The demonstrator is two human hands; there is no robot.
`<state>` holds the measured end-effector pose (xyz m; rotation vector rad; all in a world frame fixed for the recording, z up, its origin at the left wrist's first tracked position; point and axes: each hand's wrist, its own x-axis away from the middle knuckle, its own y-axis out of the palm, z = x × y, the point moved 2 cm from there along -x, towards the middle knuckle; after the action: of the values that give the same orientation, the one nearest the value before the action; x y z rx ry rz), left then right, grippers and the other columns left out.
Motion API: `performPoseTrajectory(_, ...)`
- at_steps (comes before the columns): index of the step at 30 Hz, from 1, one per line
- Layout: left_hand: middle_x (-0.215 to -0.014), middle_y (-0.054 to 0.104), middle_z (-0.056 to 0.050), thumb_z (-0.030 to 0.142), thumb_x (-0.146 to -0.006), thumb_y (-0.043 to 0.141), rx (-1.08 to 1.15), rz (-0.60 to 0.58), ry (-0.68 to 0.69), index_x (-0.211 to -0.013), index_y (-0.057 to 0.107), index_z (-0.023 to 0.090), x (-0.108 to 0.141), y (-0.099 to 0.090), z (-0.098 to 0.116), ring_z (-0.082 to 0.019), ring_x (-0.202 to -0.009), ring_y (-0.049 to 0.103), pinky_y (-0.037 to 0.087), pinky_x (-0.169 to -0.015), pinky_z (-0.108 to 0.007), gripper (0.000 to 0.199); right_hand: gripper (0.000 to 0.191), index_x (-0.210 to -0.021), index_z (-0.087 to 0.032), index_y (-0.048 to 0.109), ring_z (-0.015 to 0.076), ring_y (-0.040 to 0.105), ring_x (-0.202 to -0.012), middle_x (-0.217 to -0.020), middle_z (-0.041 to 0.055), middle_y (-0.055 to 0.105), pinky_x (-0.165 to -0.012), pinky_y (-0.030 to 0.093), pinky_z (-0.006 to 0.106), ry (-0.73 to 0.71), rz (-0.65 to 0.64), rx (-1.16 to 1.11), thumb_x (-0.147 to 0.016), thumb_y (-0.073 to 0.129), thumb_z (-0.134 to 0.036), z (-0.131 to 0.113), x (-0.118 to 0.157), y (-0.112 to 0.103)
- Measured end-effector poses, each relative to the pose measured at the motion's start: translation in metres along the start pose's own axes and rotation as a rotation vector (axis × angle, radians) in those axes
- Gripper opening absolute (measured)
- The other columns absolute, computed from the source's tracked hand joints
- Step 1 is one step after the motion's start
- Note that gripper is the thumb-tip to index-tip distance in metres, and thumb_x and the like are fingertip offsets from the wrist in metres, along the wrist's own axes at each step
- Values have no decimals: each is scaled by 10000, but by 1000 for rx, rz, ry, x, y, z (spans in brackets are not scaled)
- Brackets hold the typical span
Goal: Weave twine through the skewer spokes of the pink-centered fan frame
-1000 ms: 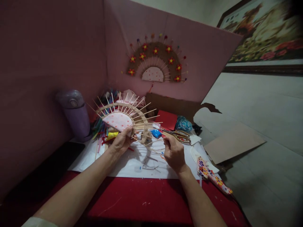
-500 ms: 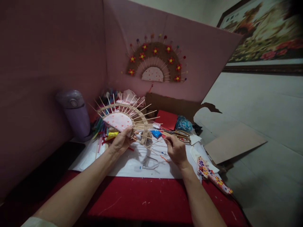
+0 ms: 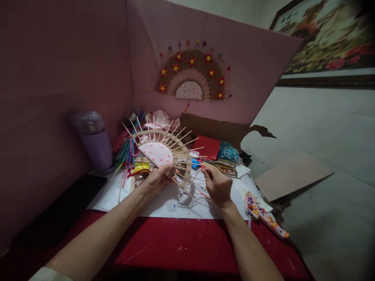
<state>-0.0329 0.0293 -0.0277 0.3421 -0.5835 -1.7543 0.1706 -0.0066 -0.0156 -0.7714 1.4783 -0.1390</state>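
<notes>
My left hand [image 3: 156,180] grips the lower edge of a half-round fan frame [image 3: 163,150]: a pink dotted centre with thin wooden sticks fanning out and jute cord woven round them in an arc. My right hand [image 3: 217,186] is just right of the frame with its fingers pinched on the loose jute cord [image 3: 195,176] that runs to the frame's lower right end. Both hands hover over a white sheet [image 3: 164,203] on the red table.
A finished fan with red flowers [image 3: 191,74] hangs on the pink partition. A purple flask [image 3: 94,140] stands at left. Scissors [image 3: 222,165], red paper [image 3: 208,146], a blue yarn ball [image 3: 227,152], coloured sticks [image 3: 129,146], cardboard [image 3: 291,175] and a patterned strip [image 3: 265,218] lie around.
The fan frame has tilted and shifted slightly right and down in my left hand. My right hand moved a little left and closer to the frame's lower end with the cord.
</notes>
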Motion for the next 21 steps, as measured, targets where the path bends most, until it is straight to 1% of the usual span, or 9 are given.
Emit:
performPoseTrajectory(3,-686,626,-73,265,-670,702,-22,-6,-30,-786,618,94,3,4,-4,-121,-535,530,442,-491,-243,222,197,-805,-188,637,114,579,-544,-667,-1,667,-537,312,226,-36,-23,21,-872,514,-326,-3,0,3)
performPoseTrajectory(6,-680,621,-76,240,-677,701,-7,-19,-46,-786,627,96,3,7,-8,-123,-556,532,440,-511,-245,195,219,-800,-189,639,114,580,-549,-664,11,667,-540,307,231,-45,-34,34,-881,497,-335,-6,0,4)
performPoseTrajectory(10,-699,619,-72,231,-692,685,17,-40,-36,-798,629,107,1,5,-10,-125,-565,539,445,-520,-245,173,242,-818,-185,640,121,583,-568,-680,27,673,-543,306,232,-11,-25,66,-891,476,-347,-7,-1,2)
performPoseTrajectory(16,-681,613,-62,235,-688,681,11,-45,-12,-815,632,118,0,1,-10,-128,-561,540,442,-508,-245,180,258,-797,-190,633,132,596,-654,-715,35,662,-565,322,230,7,-78,23,-892,468,-365,-5,-4,0)
performPoseTrajectory(21,-700,621,-56,238,-698,675,11,-63,11,-820,636,134,0,-1,-9,-123,-565,536,446,-521,-246,165,233,-775,-192,620,128,582,-669,-745,16,651,-569,319,237,56,-43,30,-869,509,-373,-2,-5,-4)
